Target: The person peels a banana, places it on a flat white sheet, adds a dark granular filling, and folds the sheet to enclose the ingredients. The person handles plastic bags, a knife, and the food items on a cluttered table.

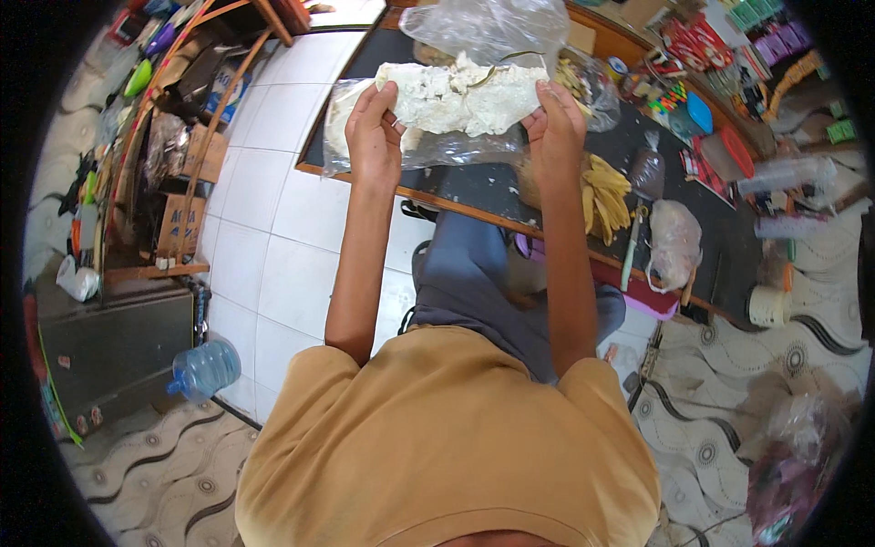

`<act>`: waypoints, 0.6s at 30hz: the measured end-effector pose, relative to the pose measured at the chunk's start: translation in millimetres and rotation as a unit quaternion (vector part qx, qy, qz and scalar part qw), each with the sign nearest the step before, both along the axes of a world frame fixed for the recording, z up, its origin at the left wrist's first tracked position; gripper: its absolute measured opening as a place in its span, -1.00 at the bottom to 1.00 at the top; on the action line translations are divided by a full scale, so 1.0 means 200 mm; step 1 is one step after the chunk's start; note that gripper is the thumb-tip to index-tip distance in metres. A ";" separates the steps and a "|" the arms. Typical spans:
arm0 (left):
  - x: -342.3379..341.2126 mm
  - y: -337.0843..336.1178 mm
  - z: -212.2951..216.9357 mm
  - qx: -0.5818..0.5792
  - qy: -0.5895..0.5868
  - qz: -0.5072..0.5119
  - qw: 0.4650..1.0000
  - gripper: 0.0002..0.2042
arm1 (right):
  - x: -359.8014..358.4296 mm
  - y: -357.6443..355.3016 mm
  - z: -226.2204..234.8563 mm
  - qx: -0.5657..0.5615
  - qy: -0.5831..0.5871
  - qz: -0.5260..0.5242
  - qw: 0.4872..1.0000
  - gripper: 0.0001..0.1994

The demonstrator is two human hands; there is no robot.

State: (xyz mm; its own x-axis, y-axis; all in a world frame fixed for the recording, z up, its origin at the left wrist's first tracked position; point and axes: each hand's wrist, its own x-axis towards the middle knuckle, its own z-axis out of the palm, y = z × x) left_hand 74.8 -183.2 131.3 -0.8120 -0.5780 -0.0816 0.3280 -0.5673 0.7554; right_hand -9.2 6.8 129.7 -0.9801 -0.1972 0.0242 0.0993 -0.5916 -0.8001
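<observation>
Single head-worn fisheye view, steeply downward, close above the counter (510, 196).

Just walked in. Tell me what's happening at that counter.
A person in a tan shirt holds up a clear plastic bag of white crumbly chunks with both hands, left hand and right hand gripping its two ends. The bag is raised above the dark counter. Yellow strips and a small tied bag lie on the counter nearby.

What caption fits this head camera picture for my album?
Both hands, left hand and right hand, hold a clear plastic bag of white chunks above a dark counter.
</observation>
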 end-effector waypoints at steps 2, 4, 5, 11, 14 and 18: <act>-0.01 -0.11 -0.07 -0.001 -0.028 0.017 0.999 -0.82 | -0.04 -0.12 -0.08 -0.008 -0.018 0.009 1.000 -0.71; -0.02 -0.26 -0.36 0.000 -0.096 0.024 0.995 -0.81 | -0.14 -0.20 -0.36 0.052 -0.043 0.049 0.997 -0.72; -0.03 -0.27 -0.48 0.010 -0.139 0.045 0.989 -0.78 | -0.16 -0.22 -0.51 0.085 -0.056 0.064 0.993 -0.72; 0.00 -0.27 -0.75 -0.037 -0.283 -0.013 0.958 -0.71 | -0.17 -0.21 -0.96 0.413 0.056 -0.040 0.908 -0.72; 0.09 -0.24 -0.66 -0.091 -0.326 -0.027 0.941 -0.63 | -0.01 -0.24 -0.73 0.523 0.189 -0.110 0.824 -0.71; 0.10 -0.25 -0.71 -0.185 -0.329 -0.021 0.926 -0.54 | -0.01 -0.25 -0.58 0.601 0.346 -0.071 0.717 -0.65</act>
State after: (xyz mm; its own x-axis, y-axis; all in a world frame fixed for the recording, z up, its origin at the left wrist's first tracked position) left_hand 95.5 -234.0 -11.2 -0.6796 -0.6342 -0.3687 -0.2887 -0.2309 0.9292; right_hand -11.3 -43.1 13.8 -0.8280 -0.3827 0.4098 -0.5599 0.6016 -0.5697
